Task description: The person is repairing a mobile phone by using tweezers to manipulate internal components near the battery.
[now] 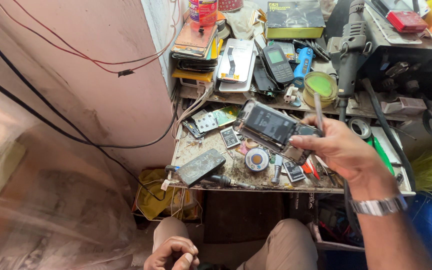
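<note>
Currently the opened phone (271, 127), back cover off and dark insides showing, is held in the air above the workbench (236, 175), tilted with its top end toward the wall. Right hand (338, 150) closed around the phone's lower end, thumb on top; the same hand also pinches a thin grey tool (318, 112) that stands up between the fingers. A metal watch (378, 205) sits on that wrist. Left hand (173, 254) low at the bottom of the view, resting by the knee, fingers curled in loosely; whether it holds anything cannot be told. Directly under the phone on the bench: a round solder spool (256, 159), a small flat battery (230, 137), and a dark phone (201, 167) lying face down near the front edge, touching a black cable. Behind, on the raised shelf: a keypad phone (277, 63), a blue tool (303, 62), a round green tin (320, 86), a white phone case (236, 62), and a stack of phones (194, 47) against the wall. A black hot-air handle (351, 47) stands upright just right of the tin. Red wires (76, 52) and black cables (51, 112) run across the pink wall at left.
</note>
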